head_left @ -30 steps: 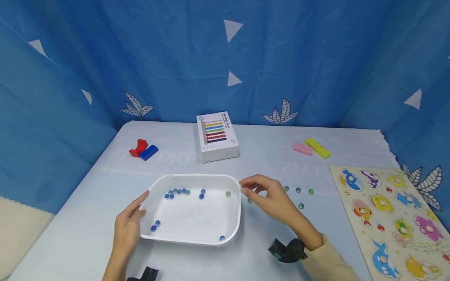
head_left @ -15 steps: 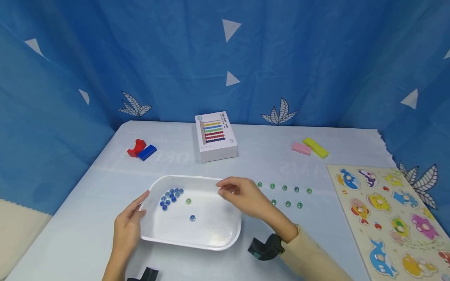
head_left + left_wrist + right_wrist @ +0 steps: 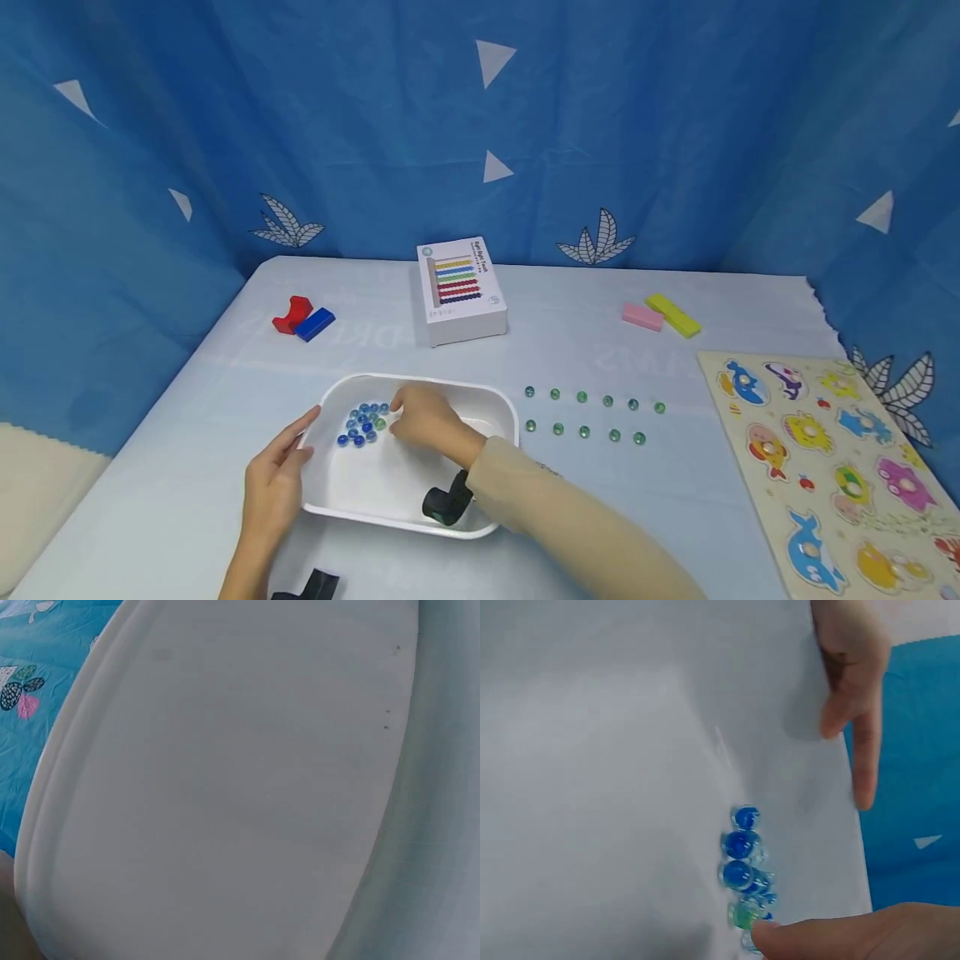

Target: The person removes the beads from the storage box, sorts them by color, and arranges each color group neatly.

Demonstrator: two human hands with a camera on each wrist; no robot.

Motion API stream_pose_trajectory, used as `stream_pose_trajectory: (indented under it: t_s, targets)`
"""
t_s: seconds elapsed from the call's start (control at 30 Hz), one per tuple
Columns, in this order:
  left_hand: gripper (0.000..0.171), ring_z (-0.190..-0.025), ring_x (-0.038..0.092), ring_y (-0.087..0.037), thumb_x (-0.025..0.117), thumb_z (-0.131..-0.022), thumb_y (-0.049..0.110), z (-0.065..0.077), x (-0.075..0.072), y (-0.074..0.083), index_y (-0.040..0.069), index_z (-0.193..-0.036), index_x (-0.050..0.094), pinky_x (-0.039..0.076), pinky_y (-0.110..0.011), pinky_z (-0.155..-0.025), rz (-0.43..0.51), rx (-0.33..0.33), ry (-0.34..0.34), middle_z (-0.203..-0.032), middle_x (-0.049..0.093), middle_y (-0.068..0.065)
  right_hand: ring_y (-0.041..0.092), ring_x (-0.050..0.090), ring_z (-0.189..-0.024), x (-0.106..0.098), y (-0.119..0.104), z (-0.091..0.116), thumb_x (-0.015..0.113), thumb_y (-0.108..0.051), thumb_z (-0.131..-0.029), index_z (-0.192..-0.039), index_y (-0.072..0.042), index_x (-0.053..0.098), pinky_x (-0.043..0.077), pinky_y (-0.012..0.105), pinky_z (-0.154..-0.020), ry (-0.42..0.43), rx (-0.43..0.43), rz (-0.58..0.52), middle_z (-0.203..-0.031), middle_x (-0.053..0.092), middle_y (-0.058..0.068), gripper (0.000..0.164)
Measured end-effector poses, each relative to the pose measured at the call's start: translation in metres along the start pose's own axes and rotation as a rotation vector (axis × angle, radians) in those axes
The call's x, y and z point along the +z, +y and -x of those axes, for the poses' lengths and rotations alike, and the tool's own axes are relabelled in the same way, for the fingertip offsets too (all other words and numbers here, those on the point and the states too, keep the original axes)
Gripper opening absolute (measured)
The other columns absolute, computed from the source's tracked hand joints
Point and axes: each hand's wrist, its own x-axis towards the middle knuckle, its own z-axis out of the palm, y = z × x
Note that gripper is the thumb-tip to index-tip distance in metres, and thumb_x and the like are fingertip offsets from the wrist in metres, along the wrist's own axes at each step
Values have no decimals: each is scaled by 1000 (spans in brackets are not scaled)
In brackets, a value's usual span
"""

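A white plastic tray (image 3: 390, 521) sits in front of me, and its pale surface (image 3: 225, 780) fills the left wrist view. My left hand (image 3: 273, 483) grips its left rim, thumb on the near side. Several blue glass marbles (image 3: 365, 422) are clustered in the tray's left part, with a green marble (image 3: 380, 424) among them. My right hand (image 3: 427, 419) reaches into the tray, thumb and index finger apart at the cluster's right edge. In the right wrist view the thumb (image 3: 810, 937) overlaps the green marble (image 3: 744, 915).
Two rows of green marbles (image 3: 582, 397) lie right of the tray. Behind it stands a white bead-toy box (image 3: 465, 300). Red (image 3: 294, 315) and blue blocks (image 3: 314, 324) lie back left, pink (image 3: 642, 317) and yellow-green ones (image 3: 673, 315) back right. A wooden animal puzzle (image 3: 780, 400) lies at right.
My right hand has moved left from the tray's right rim to the marbles. The scattered blue marbles and the green one have rolled together at the left. My left hand keeps its grip.
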Motion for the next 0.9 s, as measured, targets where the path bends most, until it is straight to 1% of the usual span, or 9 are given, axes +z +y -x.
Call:
stream_pose_trajectory:
  t_s: [0.1, 0.2, 0.37, 0.43, 0.53, 0.6, 0.7, 0.8, 0.9]
  targets:
    - [42, -131, 36, -31, 37, -89, 3, 3, -2, 12, 13, -128, 51, 34, -47, -105, 23, -8, -14, -138, 45, -12, 13, 58, -81, 11, -1, -6, 71, -14, -70, -93, -12, 68, 46, 20, -63, 99, -9, 32, -94, 67, -1, 23]
    - [42, -130, 38, -30, 37, -89, 3, 3, -1, 12, 12, -128, 51, 35, -43, -105, -5, -3, -1, -137, 46, -12, 11, 59, -77, 18, -2, -9, 73, -18, -67, -86, -16, 70, 43, 20, -57, 161, -18, 74, -85, 67, -5, 19]
    - [43, -131, 37, -29, 37, -89, 2, 3, -2, 13, 13, -128, 51, 35, -44, -105, -1, -23, -14, -137, 46, -11, 8, 56, -71, 24, -5, -12, 74, -25, -67, -80, -21, 70, 38, 17, -52, 193, -32, 146, -80, 66, -9, 14]
    - [43, -131, 37, -28, 36, -89, 1, 1, 0, 7, 12, -128, 51, 35, -40, -106, 7, -11, -2, -137, 46, -11, 7, 57, -72, 24, -6, -12, 73, -25, -69, -79, -22, 70, 38, 16, -51, 197, -39, 168, -81, 67, -10, 11]
    - [43, -131, 37, -29, 37, -89, 1, 2, -1, 7, 12, -128, 51, 34, -40, -106, 16, -7, 1, -137, 46, -12, 6, 58, -72, 22, -7, -11, 71, -25, -71, -80, -24, 70, 38, 16, -52, 192, -41, 164, -81, 67, -11, 9]
    - [43, -131, 37, -28, 37, -89, 1, 2, -2, 8, 12, -128, 51, 34, -40, -106, 16, -13, -5, -137, 46, -11, 6, 56, -68, 17, -7, -9, 70, -26, -72, -81, -25, 70, 38, 17, -50, 178, -33, 129, -79, 66, -11, 9]
    - [43, -131, 37, -27, 38, -89, 3, 3, -4, 14, 15, -128, 51, 34, -41, -105, 3, -43, -22, -137, 46, -8, 5, 53, -59, 2, -7, -1, 69, -27, -74, -83, -24, 70, 38, 17, -48, 119, -55, 15, -72, 63, -10, 10]
    - [43, -131, 38, -25, 38, -90, 3, 4, -6, 15, 16, -128, 51, 34, -40, -105, 5, -45, -23, -137, 46, -8, 5, 52, -58, -24, 0, 12, 67, -27, -78, -90, -21, 69, 43, 17, -49, 40, -183, -155, -71, 61, -8, 13]
    - [43, -131, 37, -27, 38, -89, 3, 4, -6, 16, 15, -128, 51, 33, -40, -105, 17, -32, -24, -137, 46, -9, 8, 54, -68, -56, 21, 30, 65, -23, -81, -96, -18, 67, 48, 17, -60, 15, -334, -282, -78, 62, -5, 16]
